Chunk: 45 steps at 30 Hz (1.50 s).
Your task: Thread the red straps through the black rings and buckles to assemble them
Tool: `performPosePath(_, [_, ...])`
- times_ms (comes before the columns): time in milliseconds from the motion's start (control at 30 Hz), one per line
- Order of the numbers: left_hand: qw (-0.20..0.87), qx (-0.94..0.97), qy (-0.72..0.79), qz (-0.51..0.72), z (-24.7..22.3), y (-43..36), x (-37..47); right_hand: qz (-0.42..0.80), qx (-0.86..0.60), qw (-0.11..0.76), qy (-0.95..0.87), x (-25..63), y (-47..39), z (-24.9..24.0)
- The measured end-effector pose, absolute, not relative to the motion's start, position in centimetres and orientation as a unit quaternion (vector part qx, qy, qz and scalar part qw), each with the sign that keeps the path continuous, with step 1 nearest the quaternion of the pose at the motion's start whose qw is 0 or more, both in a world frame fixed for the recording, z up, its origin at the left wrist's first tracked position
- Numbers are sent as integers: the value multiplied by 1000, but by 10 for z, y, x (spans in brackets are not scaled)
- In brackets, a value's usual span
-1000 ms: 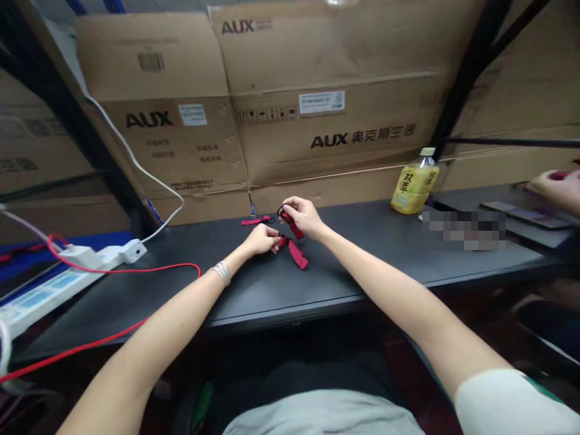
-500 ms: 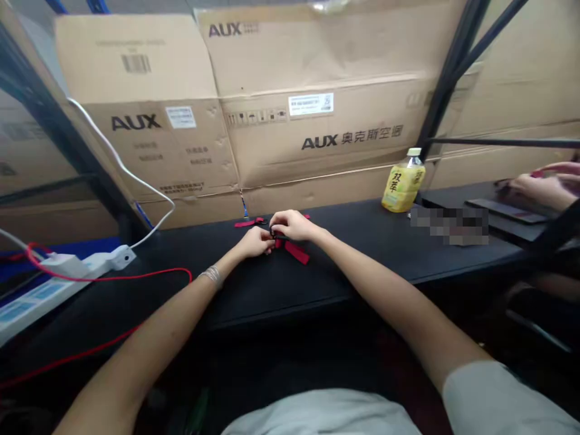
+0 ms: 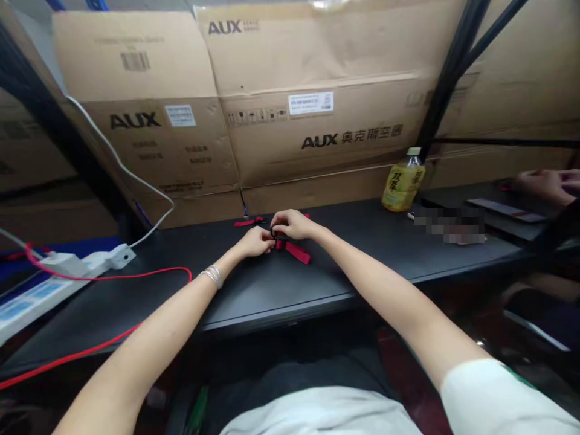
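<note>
On the black shelf, a red strap (image 3: 298, 252) with a small black piece (image 3: 273, 231) lies at the hands. My left hand (image 3: 255, 241) has its fingers pinched on the strap's near end. From above and right, my right hand (image 3: 291, 224) closes thumb and fingers on the black piece. The fingers hide the exact shape of that piece. The strap's wide red tail slants off to the right, below my right hand. Behind my left hand lies a second red strap (image 3: 247, 222) with a dark fitting. A bit of red shows just beyond my right hand.
Cardboard boxes (image 3: 272, 60) wall off the back. A yellow drink bottle (image 3: 403, 184) stands at the back right. On the left are a white power strip (image 3: 58, 281) and a red cable (image 3: 149, 275). At far right, another person's hand (image 3: 546, 184) is near a dark flat object (image 3: 505, 209).
Both hands keep nearly the same hold and place. The picture has become darker at the sides, with the shelf brighter. The other person's hand at far right has shifted slightly.
</note>
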<state>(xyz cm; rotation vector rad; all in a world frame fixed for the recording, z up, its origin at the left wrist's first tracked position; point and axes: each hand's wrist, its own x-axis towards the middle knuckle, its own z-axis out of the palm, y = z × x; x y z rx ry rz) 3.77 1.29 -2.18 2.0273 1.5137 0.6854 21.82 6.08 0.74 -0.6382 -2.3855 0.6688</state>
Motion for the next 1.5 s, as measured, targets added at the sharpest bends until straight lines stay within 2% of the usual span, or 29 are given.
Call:
performPosePath(233, [175,757,573,260,-24,13,39,261,-245,268,-894,218,63,6])
performPosePath(467, [193,764,568,238,-23,14,38,238,-253,292,-891,221,63,10])
performPosePath(667, [207,751,577,245,-23,13,38,262,-268,234,-897,221,66,8])
performPosePath(867, [225,741,560,292,-28,17,36,264,-251,249,-897,220,65,5])
performPosePath(1267, [211,757,553,277,-26,15,37,260,-258,256,-895,220,64,7])
performPosePath(1500, [245,746,553,278,-27,15,36,189,-294,231,-908,221,58,13])
